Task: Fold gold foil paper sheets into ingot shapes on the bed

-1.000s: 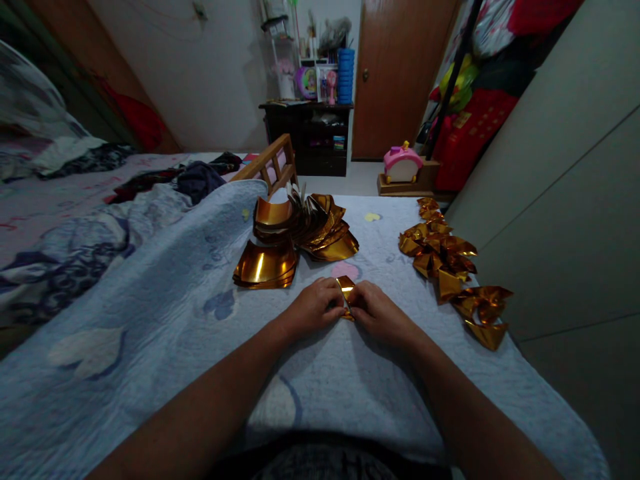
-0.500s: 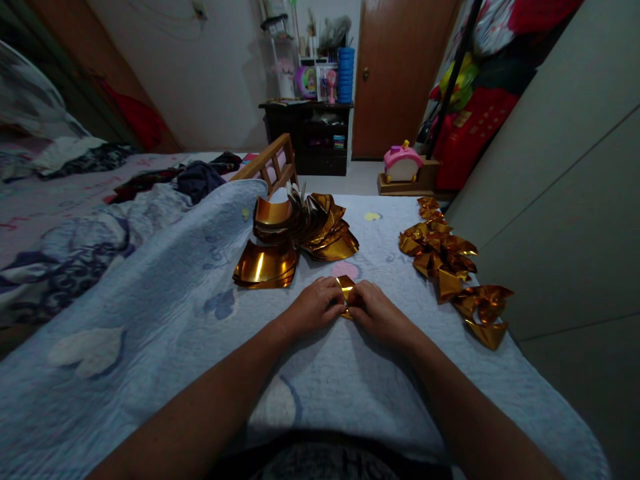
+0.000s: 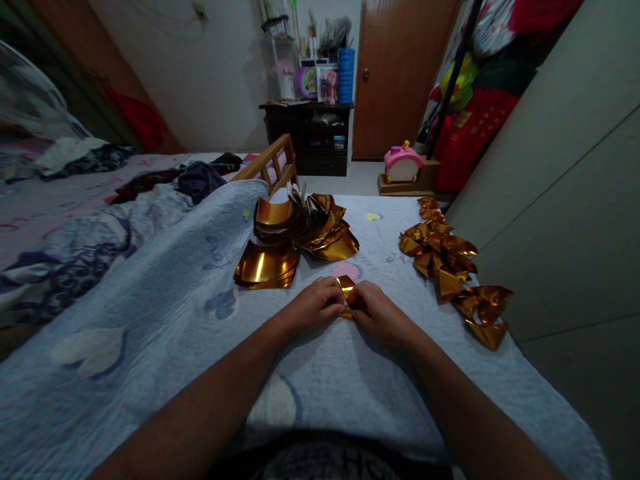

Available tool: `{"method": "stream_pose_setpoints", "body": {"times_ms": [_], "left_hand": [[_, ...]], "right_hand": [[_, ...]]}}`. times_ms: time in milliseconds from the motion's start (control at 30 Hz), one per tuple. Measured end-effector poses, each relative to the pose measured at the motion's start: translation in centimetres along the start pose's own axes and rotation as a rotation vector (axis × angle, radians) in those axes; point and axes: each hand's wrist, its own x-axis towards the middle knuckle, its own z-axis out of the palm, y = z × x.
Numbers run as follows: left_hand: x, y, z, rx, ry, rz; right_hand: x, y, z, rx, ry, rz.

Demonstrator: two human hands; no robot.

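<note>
Between my two hands is a small piece of shiny gold foil paper (image 3: pixel 346 285), partly folded, low over the quilt. My left hand (image 3: pixel 320 303) is closed on its left side, thumb toward the near edge. On the right side my right hand (image 3: pixel 376 308) pinches it, and its curled fingers hide part of the foil. Beyond my hands lie fanned stacks of gold foil sheets (image 3: pixel 267 261), curved and loose. To the right a row of folded gold foil pieces (image 3: pixel 445 257) stretches away along the quilt's edge.
A pale blue quilt (image 3: pixel 200 380) with heart shapes covers the surface under my hands. At its far left end stands a wooden rail (image 3: pixel 265 160). Crumpled clothes (image 3: pixel 200 180) lie to the left. A pink toy (image 3: pixel 403 163) sits beyond the far edge, and a pale cabinet (image 3: pixel 565 200) borders the right.
My right fingers and thumb have shifted slightly at the foil's near edge. My left hand and the stacks look the same.
</note>
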Motion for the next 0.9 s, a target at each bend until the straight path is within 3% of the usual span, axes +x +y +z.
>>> {"method": "stream_pose_setpoints", "body": {"times_ms": [900], "left_hand": [[0.11,-0.09,0.66,0.037,0.033,-0.025]], "right_hand": [[-0.27,-0.28,-0.8,-0.006,-0.098,-0.1]]}}
